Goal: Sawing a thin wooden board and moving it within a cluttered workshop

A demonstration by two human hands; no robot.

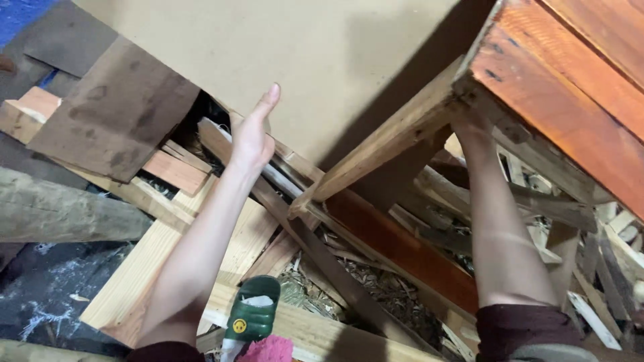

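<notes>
Green slipper [253, 312] below; left hand [253, 137] flat on one board [295, 53]; right hand's grip hidden.

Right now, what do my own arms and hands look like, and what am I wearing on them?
Both forearms are bare, with no gloves, rings, watch or bracelet visible. The left hand shows slim fingers. The right hand is mostly hidden under the red-orange wooden board. Dark maroon sleeves are pushed up near the elbows on both arms.
</notes>
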